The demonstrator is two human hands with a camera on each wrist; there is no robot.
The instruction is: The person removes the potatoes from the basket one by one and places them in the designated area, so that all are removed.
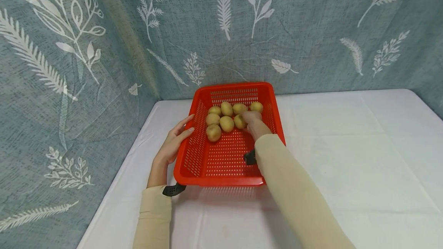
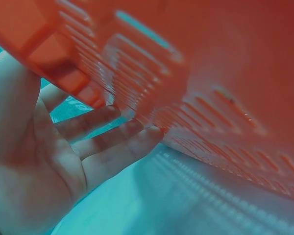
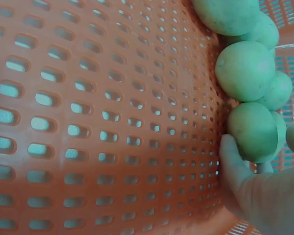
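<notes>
A red plastic basket [image 1: 225,181] with slotted walls holds several round, yellow-brown fruits [image 1: 226,124], grouped toward its far end. At its left side my left hand [image 1: 171,145] grips the rim, and in the left wrist view the fingertips [image 2: 149,137] lie against the outer wall below it. My right hand [image 1: 256,123] reaches inside and holds one fruit [image 3: 252,131] at the right end of the front row. One digit shows along that fruit's near side in the right wrist view; others are partly hidden behind it.
The basket stands on a white cloth-covered table [image 1: 346,156]. Behind and to the left hangs a grey-green curtain [image 1: 200,22] with white leaf prints. Another fruit [image 1: 256,107] sits near the far right corner of the basket, just beyond the right hand.
</notes>
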